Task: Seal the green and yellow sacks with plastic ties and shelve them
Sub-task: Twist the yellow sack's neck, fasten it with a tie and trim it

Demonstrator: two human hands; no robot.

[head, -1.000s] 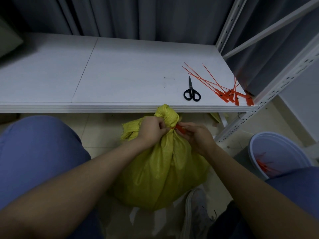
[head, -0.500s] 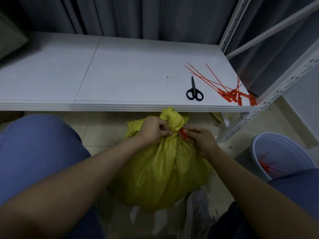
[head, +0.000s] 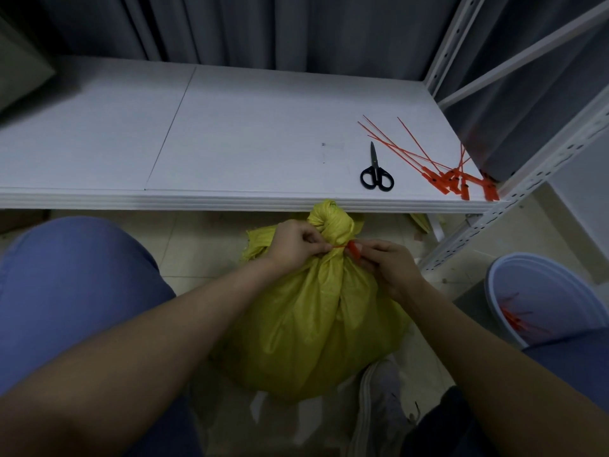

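A full yellow woven sack point(head: 316, 328) stands on the floor between my knees, its neck bunched into a knot-like tuft just below the shelf edge. An orange plastic tie point(head: 350, 247) runs across the neck. My left hand point(head: 296, 242) pinches the thin tail of the tie at the left of the neck. My right hand point(head: 385, 262) grips the tie's thicker head at the right. Several spare orange ties point(head: 451, 178) lie at the right end of the white shelf point(head: 230, 140). No green sack is in view.
Black scissors point(head: 376, 174) lie on the shelf beside the spare ties. A white bucket point(head: 540, 291) with orange tie scraps stands on the floor at the right. A perforated metal upright point(head: 514, 199) frames the shelf's right corner. My shoe point(head: 382, 400) is under the sack.
My two hands have drawn slightly apart, and the orange tie now shows stretched across the sack's neck. The sack stays in place.
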